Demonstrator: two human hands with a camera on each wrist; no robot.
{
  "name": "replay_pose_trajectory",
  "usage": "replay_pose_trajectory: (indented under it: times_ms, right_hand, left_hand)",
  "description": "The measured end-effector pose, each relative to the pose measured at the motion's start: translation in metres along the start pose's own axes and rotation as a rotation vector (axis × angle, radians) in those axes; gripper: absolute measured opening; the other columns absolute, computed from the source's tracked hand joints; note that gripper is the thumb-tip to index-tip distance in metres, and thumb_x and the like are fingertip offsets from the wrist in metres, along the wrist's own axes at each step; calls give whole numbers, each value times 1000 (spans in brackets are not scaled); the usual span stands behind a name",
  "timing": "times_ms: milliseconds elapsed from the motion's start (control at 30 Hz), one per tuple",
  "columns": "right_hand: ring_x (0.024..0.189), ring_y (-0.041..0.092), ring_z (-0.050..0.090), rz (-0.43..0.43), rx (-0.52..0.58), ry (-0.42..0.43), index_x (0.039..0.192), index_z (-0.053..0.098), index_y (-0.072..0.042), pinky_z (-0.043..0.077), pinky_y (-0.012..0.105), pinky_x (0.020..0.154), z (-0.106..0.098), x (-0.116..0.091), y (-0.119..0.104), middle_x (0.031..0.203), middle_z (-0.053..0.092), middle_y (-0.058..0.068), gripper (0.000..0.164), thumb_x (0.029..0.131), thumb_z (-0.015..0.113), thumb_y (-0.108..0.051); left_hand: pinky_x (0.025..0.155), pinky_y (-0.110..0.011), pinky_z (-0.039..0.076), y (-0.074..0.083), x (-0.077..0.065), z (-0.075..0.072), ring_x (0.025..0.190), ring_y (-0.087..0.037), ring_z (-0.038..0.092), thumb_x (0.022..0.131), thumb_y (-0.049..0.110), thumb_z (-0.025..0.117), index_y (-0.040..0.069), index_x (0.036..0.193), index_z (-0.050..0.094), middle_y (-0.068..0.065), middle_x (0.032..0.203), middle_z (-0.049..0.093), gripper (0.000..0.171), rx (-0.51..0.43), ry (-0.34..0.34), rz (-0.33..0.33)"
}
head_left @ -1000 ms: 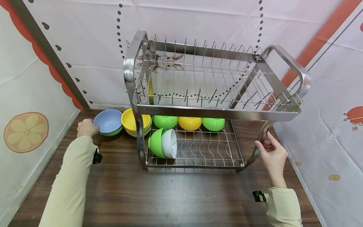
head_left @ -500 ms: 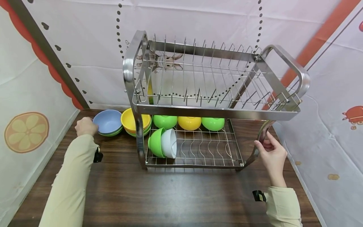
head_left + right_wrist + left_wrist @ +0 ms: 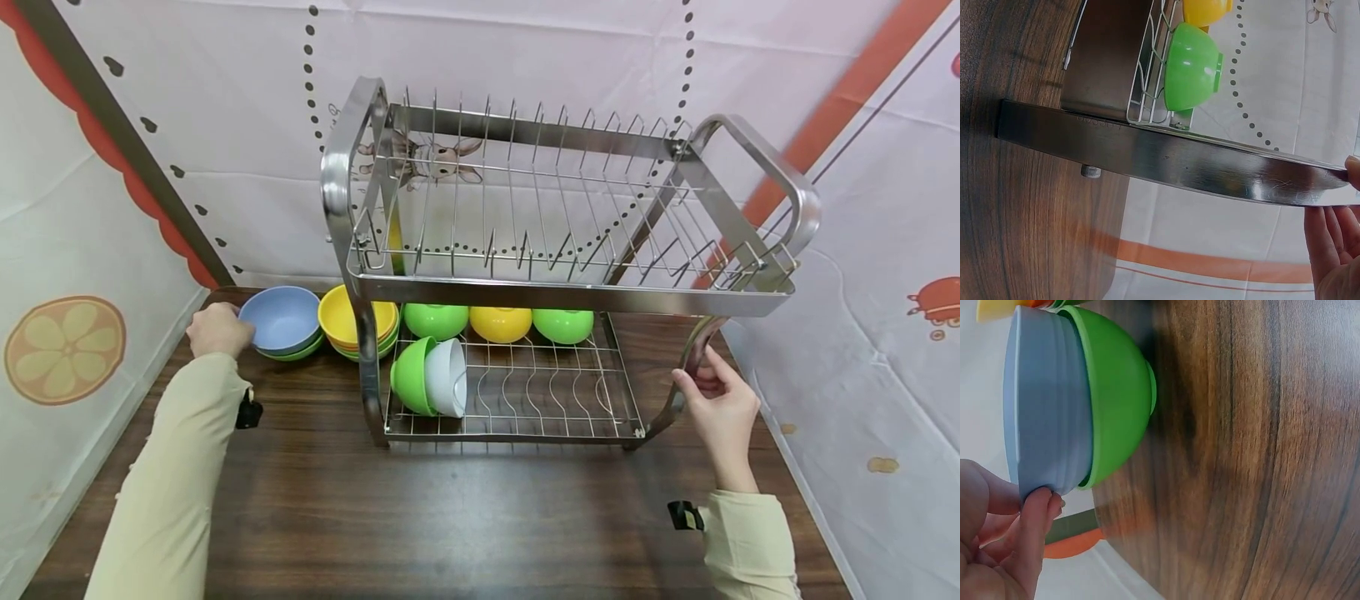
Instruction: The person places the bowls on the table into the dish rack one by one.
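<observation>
At the table's back left, my left hand [image 3: 219, 330] pinches the rim of a blue bowl [image 3: 280, 319], thumb on one side and fingers on the other. In the left wrist view this blue bowl [image 3: 1047, 406] sits nested and slightly raised in a green bowl [image 3: 1116, 400]. My right hand [image 3: 726, 412] grips the right leg of a two-tier metal dish rack [image 3: 577, 297]. Seen from the right wrist, the fingers [image 3: 1319, 240] and thumb lie on opposite sides of that metal leg [image 3: 1179, 159].
A stack with a yellow bowl [image 3: 351, 312] on top stands beside the rack's left leg. On the lower tier, a green bowl [image 3: 412, 379] and a white bowl [image 3: 447, 379] stand on edge at front left. Green and yellow bowls [image 3: 501, 325] line the back.
My left hand has shifted slightly left and up, tugging the blue bowl a little the same way relative to the green one below. The right hand stays on the rack leg.
</observation>
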State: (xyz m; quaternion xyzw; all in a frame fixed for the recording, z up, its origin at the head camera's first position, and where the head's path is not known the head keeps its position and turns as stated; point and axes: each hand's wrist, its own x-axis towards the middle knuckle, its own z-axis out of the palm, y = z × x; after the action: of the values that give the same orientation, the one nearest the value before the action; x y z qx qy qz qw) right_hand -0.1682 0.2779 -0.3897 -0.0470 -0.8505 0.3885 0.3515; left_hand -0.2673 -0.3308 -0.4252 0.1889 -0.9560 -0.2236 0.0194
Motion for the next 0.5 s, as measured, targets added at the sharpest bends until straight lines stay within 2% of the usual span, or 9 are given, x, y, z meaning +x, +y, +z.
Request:
replay_pose_trajectory:
  times_ms: [167, 400, 500]
  right_hand:
    - [59, -19, 45, -1, -3, 4, 113, 60, 5, 37, 1, 57, 0, 0, 0, 68, 51, -14, 46, 69, 74, 3]
    - [59, -20, 45, 0, 3, 3, 112, 60, 6, 37, 1, 57, 0, 0, 0, 68, 48, -22, 46, 69, 74, 3]
    - [59, -20, 45, -1, 9, -1, 113, 60, 6, 37, 1, 57, -1, 1, 0, 67, 48, -23, 46, 69, 74, 3]
  left_hand:
    - [78, -59, 37, -5, 0, -7, 95, -53, 44, 79, 16, 46, -12, 106, 55, -34, 104, 54, 41, 15, 14, 38]
    - [66, -53, 41, -8, -6, -19, 90, -51, 51, 80, 18, 49, -13, 105, 55, -34, 100, 56, 40, 75, 6, 123]
    - [67, -55, 39, -7, -10, -23, 89, -52, 51, 79, 17, 49, -12, 104, 55, -34, 98, 57, 39, 79, 16, 174]
